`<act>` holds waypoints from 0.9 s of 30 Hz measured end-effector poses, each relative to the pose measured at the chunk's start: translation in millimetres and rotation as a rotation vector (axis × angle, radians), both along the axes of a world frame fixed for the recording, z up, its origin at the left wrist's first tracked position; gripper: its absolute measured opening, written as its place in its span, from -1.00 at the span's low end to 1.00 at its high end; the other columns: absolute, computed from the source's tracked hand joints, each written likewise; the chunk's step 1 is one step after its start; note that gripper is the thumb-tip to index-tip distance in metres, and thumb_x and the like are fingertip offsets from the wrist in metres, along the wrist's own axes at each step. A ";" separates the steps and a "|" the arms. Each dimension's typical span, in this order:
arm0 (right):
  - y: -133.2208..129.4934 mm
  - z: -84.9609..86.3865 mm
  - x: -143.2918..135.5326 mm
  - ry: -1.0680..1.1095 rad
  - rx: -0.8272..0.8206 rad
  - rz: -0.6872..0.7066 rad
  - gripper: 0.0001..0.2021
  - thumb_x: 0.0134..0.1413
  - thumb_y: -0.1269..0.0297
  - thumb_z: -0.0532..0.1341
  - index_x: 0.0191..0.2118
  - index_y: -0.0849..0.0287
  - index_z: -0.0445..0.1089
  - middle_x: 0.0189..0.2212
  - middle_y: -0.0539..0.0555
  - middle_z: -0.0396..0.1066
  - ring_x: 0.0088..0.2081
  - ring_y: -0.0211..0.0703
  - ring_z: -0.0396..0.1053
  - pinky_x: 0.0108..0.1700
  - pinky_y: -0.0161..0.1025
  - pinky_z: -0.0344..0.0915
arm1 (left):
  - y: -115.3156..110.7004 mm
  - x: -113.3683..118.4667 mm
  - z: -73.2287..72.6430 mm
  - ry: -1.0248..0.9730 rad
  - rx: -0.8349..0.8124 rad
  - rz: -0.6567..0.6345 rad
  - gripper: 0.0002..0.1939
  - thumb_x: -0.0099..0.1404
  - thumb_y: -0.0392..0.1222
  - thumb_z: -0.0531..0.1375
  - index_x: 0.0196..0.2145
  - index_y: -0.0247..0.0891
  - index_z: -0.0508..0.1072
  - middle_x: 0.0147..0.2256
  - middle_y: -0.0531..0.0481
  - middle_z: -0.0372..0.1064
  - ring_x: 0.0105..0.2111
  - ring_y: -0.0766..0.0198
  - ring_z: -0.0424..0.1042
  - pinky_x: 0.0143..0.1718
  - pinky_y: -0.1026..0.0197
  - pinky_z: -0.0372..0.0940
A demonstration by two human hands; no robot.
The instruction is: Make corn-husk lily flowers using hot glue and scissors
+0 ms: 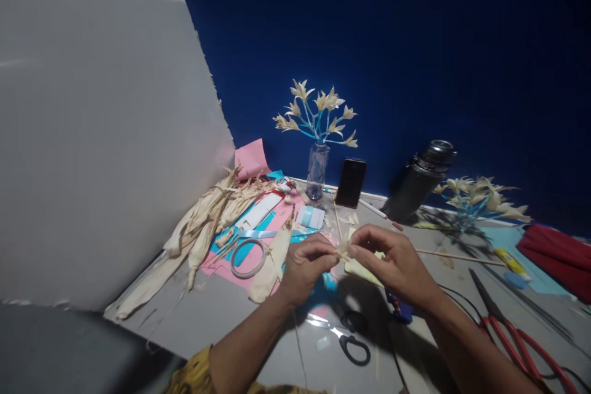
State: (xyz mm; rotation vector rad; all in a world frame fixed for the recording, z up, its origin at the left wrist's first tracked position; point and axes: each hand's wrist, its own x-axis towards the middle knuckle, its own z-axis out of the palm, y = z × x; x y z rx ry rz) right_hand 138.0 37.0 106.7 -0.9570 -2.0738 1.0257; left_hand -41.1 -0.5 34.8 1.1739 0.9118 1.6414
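Observation:
My left hand (305, 266) and my right hand (390, 258) meet above the middle of the table. Between their fingertips they pinch a small pale piece of corn husk (342, 250); its exact shape is partly covered by the fingers. Below the hands lie black-handled scissors (339, 335), blades pointing left. A blue tool (399, 308), mostly covered by my right hand, rests beneath it; its kind is unclear. Left of my left hand are a roll of tape (248, 258) and a broad dried husk (277, 258).
Dried corn husks (207, 215) lie piled on pink and blue paper at left. Behind stand a glass vase (317, 172) of husk flowers (323, 104), a phone (351, 182) and a dark flask (420, 178). Rightward are more husk flowers (484, 194), red-handled shears (508, 335) and red cloth (556, 258).

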 end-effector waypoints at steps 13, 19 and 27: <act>-2.4 -10.4 -8.9 0.094 -0.139 -0.125 -0.76 0.08 0.12 0.24 -0.46 0.19 0.38 -0.60 -0.03 0.30 -0.54 -0.25 0.21 -0.50 -0.31 0.11 | -1.5 3.3 -8.0 -0.143 -0.101 0.015 -0.94 0.05 -0.26 0.40 -0.51 -0.27 0.61 -0.55 0.06 0.32 -0.54 0.38 0.27 -0.47 0.26 0.17; -3.9 -13.8 -15.7 0.150 -0.209 -0.190 -0.78 -0.02 0.14 0.25 -0.52 0.17 0.36 -0.62 -0.03 0.28 -0.54 -0.25 0.18 -0.49 -0.30 0.11 | -1.1 7.8 -6.4 -0.259 -0.145 0.039 -0.93 0.00 -0.27 0.40 -0.54 -0.29 0.58 -0.53 0.07 0.31 -0.57 0.41 0.23 -0.52 0.27 0.11; -3.5 -14.3 -13.7 0.182 -0.247 -0.125 -0.76 0.06 0.10 0.26 -0.44 0.19 0.40 -0.56 -0.02 0.33 -0.49 -0.24 0.24 -0.45 -0.31 0.18 | -2.3 10.6 -1.5 -0.390 -0.250 0.013 -0.88 -0.07 -0.26 0.40 -0.55 -0.32 0.54 -0.52 0.10 0.29 -0.60 0.48 0.18 -0.55 0.31 0.07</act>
